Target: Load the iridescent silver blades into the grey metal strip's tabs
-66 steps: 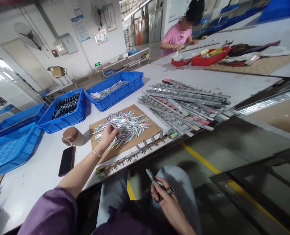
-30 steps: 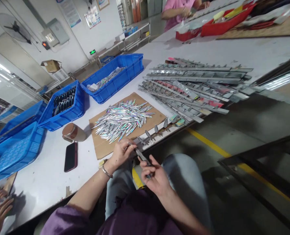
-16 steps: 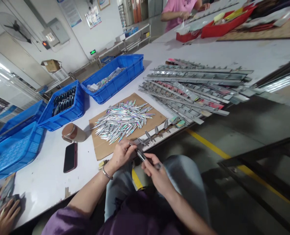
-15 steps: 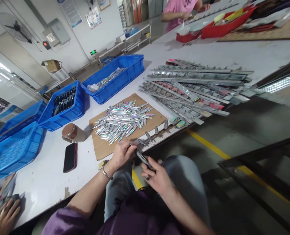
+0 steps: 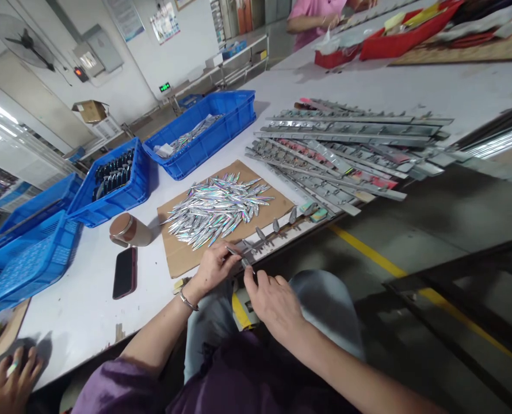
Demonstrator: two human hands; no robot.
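My left hand [image 5: 216, 265] is closed at the table's front edge, with a slim silvery piece [image 5: 231, 250] showing at its fingertips. Close beside it is my right hand [image 5: 275, 302], palm down, index finger stretched along a slim tool [image 5: 245, 263]; only the tool's front end shows, the rest lies under the hand. Both hands meet at the near end of a metal strip [image 5: 251, 248] along the edge, where several small grey fish-shaped pieces [image 5: 276, 225] stand up. Behind, a heap of shiny silver fish-shaped pieces [image 5: 217, 210] covers much of a cardboard sheet [image 5: 169, 261].
Left of the cardboard are a brown cup [image 5: 130, 229] and a phone [image 5: 125, 273]. Blue crates [image 5: 204, 135] line the far left side. Metal strips [image 5: 346, 138] are piled at right, near red trays [image 5: 405, 43]. Other people's hands show at lower left [image 5: 16, 376] and top.
My right hand has turned palm down and moved slightly left, its index finger now forward over the tool, hiding most of it. My left hand stays almost in place.
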